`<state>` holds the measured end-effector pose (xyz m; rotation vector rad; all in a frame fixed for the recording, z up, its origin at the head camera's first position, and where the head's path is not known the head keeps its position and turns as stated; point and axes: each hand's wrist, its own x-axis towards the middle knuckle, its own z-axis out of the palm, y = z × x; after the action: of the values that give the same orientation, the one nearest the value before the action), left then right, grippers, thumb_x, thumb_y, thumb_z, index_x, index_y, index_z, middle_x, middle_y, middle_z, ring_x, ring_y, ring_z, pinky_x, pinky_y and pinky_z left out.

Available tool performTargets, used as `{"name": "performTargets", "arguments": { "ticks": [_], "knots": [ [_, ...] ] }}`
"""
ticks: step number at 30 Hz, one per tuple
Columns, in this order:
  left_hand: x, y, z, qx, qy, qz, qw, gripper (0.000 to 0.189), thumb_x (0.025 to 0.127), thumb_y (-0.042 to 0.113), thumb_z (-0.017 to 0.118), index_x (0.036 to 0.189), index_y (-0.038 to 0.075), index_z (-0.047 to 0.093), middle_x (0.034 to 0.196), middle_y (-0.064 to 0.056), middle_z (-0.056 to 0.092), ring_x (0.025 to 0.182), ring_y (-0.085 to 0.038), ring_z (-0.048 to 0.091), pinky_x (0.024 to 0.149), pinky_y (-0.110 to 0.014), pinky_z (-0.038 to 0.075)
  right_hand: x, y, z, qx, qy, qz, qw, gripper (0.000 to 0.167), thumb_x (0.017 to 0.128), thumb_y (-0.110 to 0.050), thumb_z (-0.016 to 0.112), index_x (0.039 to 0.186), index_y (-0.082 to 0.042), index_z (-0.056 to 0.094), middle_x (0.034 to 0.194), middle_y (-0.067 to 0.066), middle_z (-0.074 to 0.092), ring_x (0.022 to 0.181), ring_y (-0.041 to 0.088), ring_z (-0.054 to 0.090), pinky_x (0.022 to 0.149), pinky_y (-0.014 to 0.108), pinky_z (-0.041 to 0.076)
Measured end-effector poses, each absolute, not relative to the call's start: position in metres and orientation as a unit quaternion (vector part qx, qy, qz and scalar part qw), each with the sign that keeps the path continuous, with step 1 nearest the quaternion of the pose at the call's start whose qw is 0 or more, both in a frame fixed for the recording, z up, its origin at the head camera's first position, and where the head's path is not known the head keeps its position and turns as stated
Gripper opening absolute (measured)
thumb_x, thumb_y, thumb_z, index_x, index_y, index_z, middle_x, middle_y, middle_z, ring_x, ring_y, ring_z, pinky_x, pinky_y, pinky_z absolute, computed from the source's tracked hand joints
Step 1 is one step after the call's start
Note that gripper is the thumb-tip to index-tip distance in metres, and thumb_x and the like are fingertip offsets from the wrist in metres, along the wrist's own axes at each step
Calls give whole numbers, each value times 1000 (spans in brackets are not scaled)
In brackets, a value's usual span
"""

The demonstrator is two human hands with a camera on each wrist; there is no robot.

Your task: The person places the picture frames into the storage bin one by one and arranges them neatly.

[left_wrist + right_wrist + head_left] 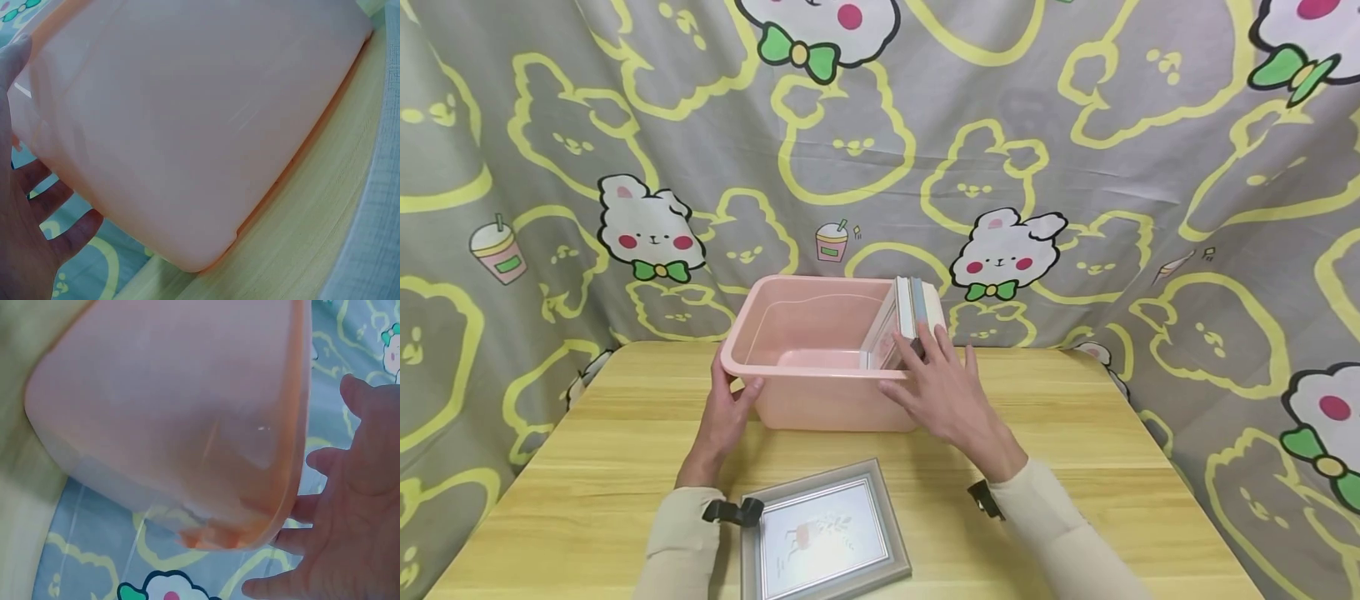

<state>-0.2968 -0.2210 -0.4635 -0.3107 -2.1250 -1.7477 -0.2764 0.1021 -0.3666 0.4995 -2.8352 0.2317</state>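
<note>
A pink plastic bin (820, 400) stands on the table. My left hand (728, 417) holds its front left corner; in the left wrist view the thumb of the left hand (22, 206) lies on the front side and the fingers reach round the end. Several flat, framed pieces (910, 312), white and blue-grey at the edges, stand upright against the bin's right end. Over the bin's right front rim, my right hand (943, 387) has its fingers extended, fingertips at these pieces. The right wrist view shows the right hand (350, 506) spread beside the rim.
A grey picture frame (823, 533) with a pale drawing lies flat on the wooden table (1060, 467), in front of the bin and beside the left sleeve. A patterned grey curtain (880, 167) hangs behind the table and along both sides.
</note>
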Motion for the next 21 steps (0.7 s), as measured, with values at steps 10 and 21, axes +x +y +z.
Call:
{"name": "performTargets", "arguments": {
  "ticks": [10, 21],
  "knots": [
    [-295, -221, -464, -109, -751, -624, 185, 78, 96, 9, 56, 155, 30, 9, 143, -9, 37, 120, -8, 42, 86, -10, 48, -233, 103, -389, 204, -966, 74, 140, 71, 92, -68, 40, 153, -32, 29, 163, 10, 15, 149, 34, 16, 112, 67, 23],
    [-295, -221, -463, -107, -748, -629, 183, 77, 96, 8, 55, 155, 29, 9, 143, -14, 35, 119, -8, 42, 86, -11, 48, -202, 95, -420, 244, -937, 146, 202, 64, 91, -53, 58, 146, -22, 45, 161, 9, 22, 149, 32, 18, 113, 60, 28]
  ]
}}
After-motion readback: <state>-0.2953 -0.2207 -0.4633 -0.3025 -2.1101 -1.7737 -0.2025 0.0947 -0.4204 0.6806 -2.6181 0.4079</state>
